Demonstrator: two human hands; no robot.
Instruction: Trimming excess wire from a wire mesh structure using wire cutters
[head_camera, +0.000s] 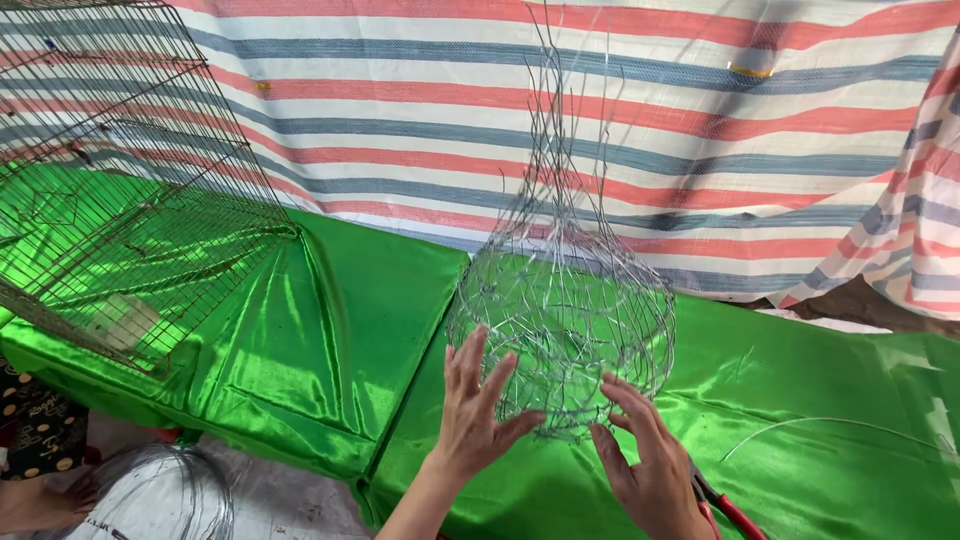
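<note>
Both hands, left (470, 415) and right (650, 470), lay open-fingered against the rounded silver wire-mesh basket (562, 320) near the green satin table's (330, 330) front edge, its upper strands apparently unwoven.

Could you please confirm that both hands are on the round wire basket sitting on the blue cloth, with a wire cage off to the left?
Not quite: the cloth is green, not blue, as the head view shows. Both the left hand and right hand are on the wire basket, and the cage stands to the left.
</note>
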